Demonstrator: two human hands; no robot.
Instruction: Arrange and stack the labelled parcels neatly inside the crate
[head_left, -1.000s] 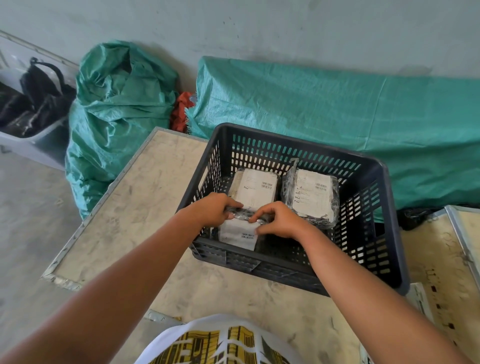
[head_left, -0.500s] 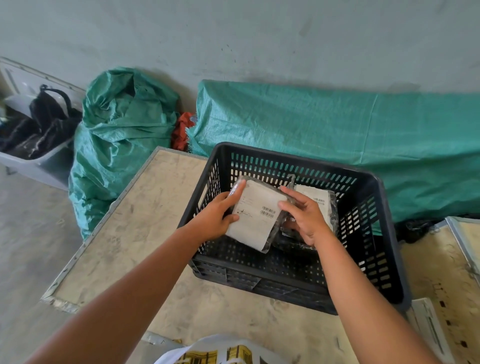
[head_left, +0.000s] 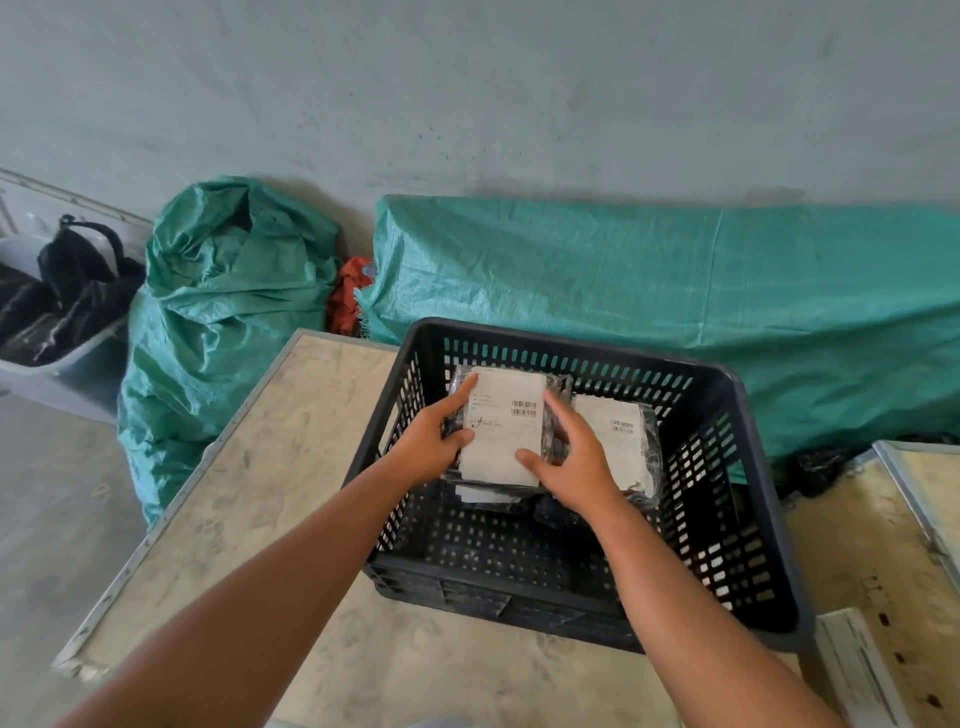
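A black slotted crate (head_left: 737, 395) stands on a worn beige table (head_left: 291, 467). In its far left part, a plastic-wrapped parcel with a white barcode label (head_left: 504, 431) lies flat on top of another parcel whose edge (head_left: 480, 494) shows beneath it. My left hand (head_left: 431, 441) grips the top parcel's left edge and my right hand (head_left: 576, 457) holds its right edge. A second labelled parcel (head_left: 618, 441) lies to the right in the crate, partly hidden by my right hand.
A stuffed green woven sack (head_left: 218, 312) stands left of the table, and a long green tarp-covered heap (head_left: 675, 291) runs behind the crate. A grey bin holding a black bag (head_left: 67, 291) is at far left. Another table edge (head_left: 914, 519) lies to the right.
The parcel I held at the crate's near left was lifted, tilted, and now lies flat on the far-left parcel. Both hands moved away from me with it.
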